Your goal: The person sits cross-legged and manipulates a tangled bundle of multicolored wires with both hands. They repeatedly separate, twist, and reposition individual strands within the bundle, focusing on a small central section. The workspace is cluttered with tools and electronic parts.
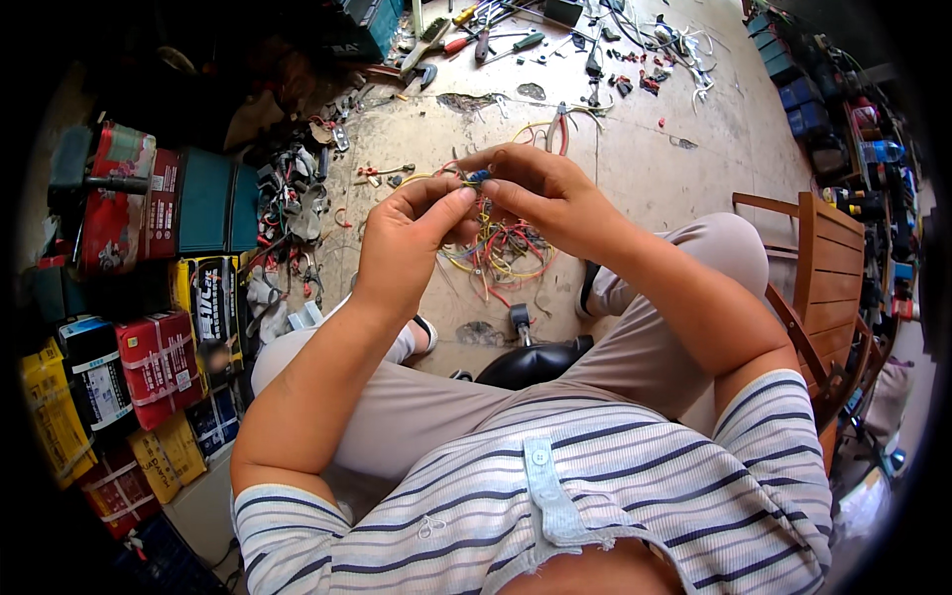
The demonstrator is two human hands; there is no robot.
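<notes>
While my left hand and right hand both pinch the small blue connector atop the tangled red and yellow wire bundle above the concrete floor, I judge dangling strands could snag and tug it loose.

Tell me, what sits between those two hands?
In the head view, a small blue connector on a tangle of red and yellow wires, pinched between left hand and right hand.

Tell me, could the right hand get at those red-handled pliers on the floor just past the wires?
Probably yes. The right hand is busy pinching the wire bundle together with the left hand, but the pliers lie on bare floor just beyond its fingers, with nothing lying over them. It would have to let go of the wires first.
</notes>
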